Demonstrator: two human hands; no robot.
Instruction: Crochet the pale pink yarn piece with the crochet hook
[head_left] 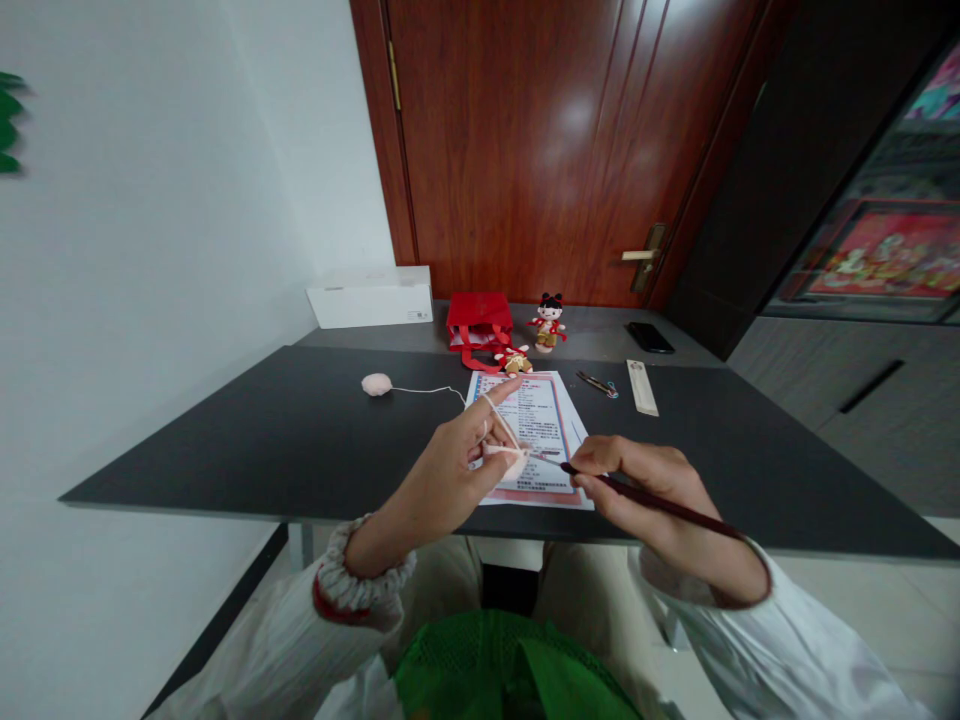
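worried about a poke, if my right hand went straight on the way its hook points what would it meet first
The right hand aims its crochet hook at the pink yarn pinched in the left hand, so that yarn looks first, though depth is hard to judge here.

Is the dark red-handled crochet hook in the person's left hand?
No, the dark red-handled crochet hook is gripped in the right hand, while the left hand pinches pale pink yarn.

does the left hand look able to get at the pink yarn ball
Probably yes: the left hand sits near the pink yarn ball, with nothing standing between them on the dark tabletop, though its fingers pinch a small pink piece.
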